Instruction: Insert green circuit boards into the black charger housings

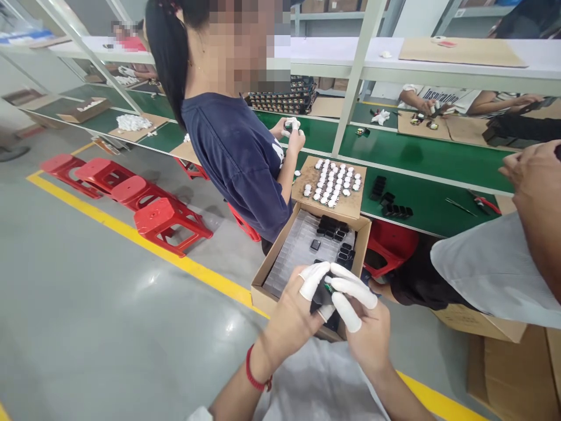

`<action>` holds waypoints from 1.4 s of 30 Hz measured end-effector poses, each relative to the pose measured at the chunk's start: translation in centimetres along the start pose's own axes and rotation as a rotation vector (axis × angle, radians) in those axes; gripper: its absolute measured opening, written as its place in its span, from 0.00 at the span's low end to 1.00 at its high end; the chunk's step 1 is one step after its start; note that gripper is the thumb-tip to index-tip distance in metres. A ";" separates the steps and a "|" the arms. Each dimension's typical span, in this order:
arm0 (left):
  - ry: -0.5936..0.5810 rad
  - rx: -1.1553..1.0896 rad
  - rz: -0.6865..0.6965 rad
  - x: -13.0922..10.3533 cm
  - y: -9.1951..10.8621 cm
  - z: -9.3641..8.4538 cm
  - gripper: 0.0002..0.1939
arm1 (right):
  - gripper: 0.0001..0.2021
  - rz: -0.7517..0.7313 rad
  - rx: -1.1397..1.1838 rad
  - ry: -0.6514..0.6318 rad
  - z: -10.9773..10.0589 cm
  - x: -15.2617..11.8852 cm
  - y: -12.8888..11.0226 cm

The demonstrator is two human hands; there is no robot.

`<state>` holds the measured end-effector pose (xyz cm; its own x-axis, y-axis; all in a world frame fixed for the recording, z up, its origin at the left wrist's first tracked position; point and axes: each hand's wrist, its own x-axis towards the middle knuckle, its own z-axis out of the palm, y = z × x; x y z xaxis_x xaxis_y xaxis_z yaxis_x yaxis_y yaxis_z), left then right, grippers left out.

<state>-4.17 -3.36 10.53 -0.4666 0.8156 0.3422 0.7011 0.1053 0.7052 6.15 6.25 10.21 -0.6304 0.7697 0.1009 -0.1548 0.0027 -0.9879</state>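
White finger cots cover several fingertips on both hands. My left hand (291,307) is closed around a small black case (322,294), held over the near end of a cardboard box (258,297). At the case's right side, the fingers of my right hand (366,327) pinch a small part with a green circuit board (329,287). The fingers partly hide both pieces, so I cannot tell how far the board sits inside. Below, the box holds a clear plastic tray (291,248) with several black cases (345,252) at its right side.
Beyond the box, white round parts (332,182) stand in rows on a cardboard sheet (302,190) on the green bench (412,153). A co-worker in a dark blue shirt (232,158) stands ahead; another person's arm (537,204) reaches in at right. Red stools (160,213) line the left floor.
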 end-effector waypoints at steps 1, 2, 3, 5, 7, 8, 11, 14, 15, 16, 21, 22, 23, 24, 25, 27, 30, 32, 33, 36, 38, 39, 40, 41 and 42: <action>0.000 0.010 0.004 0.0 -0.1 0.1 0.30 | 0.06 -0.072 -0.081 -0.008 -0.1 0.2 -0.1; -0.004 0.023 0.016 0.1 -0.1 0.1 0.31 | 0.07 -0.146 -0.166 -0.019 -0.3 0.5 -0.2; -0.019 0.043 0.033 0.1 -0.3 0.1 0.31 | 0.07 -0.220 -0.249 -0.041 -0.5 0.9 -0.3; -0.087 0.099 0.051 0.1 -0.7 -0.2 0.32 | 0.07 -0.345 -0.405 -0.122 -1.0 1.8 -0.3; -0.214 0.161 0.025 0.2 -1.0 -0.6 0.31 | 0.07 -0.412 -0.519 -0.229 -1.5 2.5 0.0; -0.286 0.193 0.004 0.2 -1.1 -0.8 0.30 | 0.08 -0.409 -0.558 -0.286 -1.8 2.9 0.1; -0.463 0.288 -0.045 0.5 -1.1 -1.1 0.29 | 0.08 -0.266 -0.607 -0.448 -2.1 3.4 0.7; -0.547 0.370 -0.046 0.8 -0.7 -1.1 0.27 | 0.07 -0.119 -0.607 -0.501 -1.9 3.4 1.2; -0.567 0.389 -0.043 0.9 -0.5 -1.2 0.25 | 0.07 -0.107 -0.600 -0.486 -1.8 3.4 1.3; -0.584 0.406 -0.041 1.0 -0.4 -1.2 0.23 | 0.07 -0.106 -0.590 -0.466 -1.7 3.3 1.5; -0.639 0.459 -0.045 1.1 -0.2 -1.8 0.20 | 0.06 -0.131 -0.561 -0.403 -1.2 3.0 1.8; -0.640 0.461 -0.039 1.0 -0.2 -1.9 0.19 | 0.06 -0.137 -0.559 -0.398 -1.2 2.9 1.8; -0.634 0.453 -0.027 0.9 -0.3 -2.0 0.19 | 0.06 -0.137 -0.554 -0.394 -1.2 2.8 1.8; -0.624 0.436 -0.013 0.7 -0.4 -2.1 0.19 | 0.06 -0.130 -0.548 -0.391 -1.2 2.7 1.8; -0.614 0.413 -0.003 0.6 -0.5 -2.1 0.18 | 0.06 -0.119 -0.539 -0.388 -1.3 2.5 1.8; -0.612 0.363 0.008 0.3 -0.6 -2.0 0.20 | 0.06 -0.085 -0.533 -0.391 -1.3 2.2 2.0; -0.638 0.343 -0.021 0.0 -0.8 -1.7 0.26 | 0.07 -0.052 -0.561 -0.413 -1.5 1.8 2.3; -0.636 0.311 -0.046 -0.3 -1.1 -1.6 0.28 | 0.06 -0.063 -0.572 -0.407 -1.6 1.6 2.4; -0.629 0.261 -0.064 -0.5 -1.2 -1.6 0.27 | 0.06 -0.070 -0.556 -0.398 -1.8 1.5 2.5; -0.573 -0.028 -0.162 -1.0 -1.8 -1.8 0.24 | 0.05 -0.061 -0.414 -0.430 -2.6 1.5 2.6; -0.520 -0.256 -0.253 -1.1 -2.0 -1.9 0.26 | 0.18 -0.036 -0.310 -0.535 -3.3 1.6 2.7; -0.502 -0.374 -0.297 -1.2 -2.0 -2.0 0.28 | 0.27 -0.024 -0.276 -0.604 -3.6 1.7 2.7; -0.499 -0.493 -0.342 -1.1 -2.0 -2.0 0.30 | 0.33 -0.013 -0.256 -0.669 -3.8 1.8 2.7; -0.507 -0.610 -0.381 -1.1 -1.9 -1.9 0.31 | 0.35 -0.001 -0.242 -0.723 -4.0 1.9 2.7; -0.516 -0.718 -0.410 -1.1 -1.8 -1.8 0.32 | 0.33 0.010 -0.231 -0.764 -4.0 1.9 2.6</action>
<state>-5.92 -5.47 10.06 -0.1875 0.9600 -0.2079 -0.0386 0.2043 0.9782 7.57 10.24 7.33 -0.9909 0.1199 0.0615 -0.0373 0.1949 -0.9801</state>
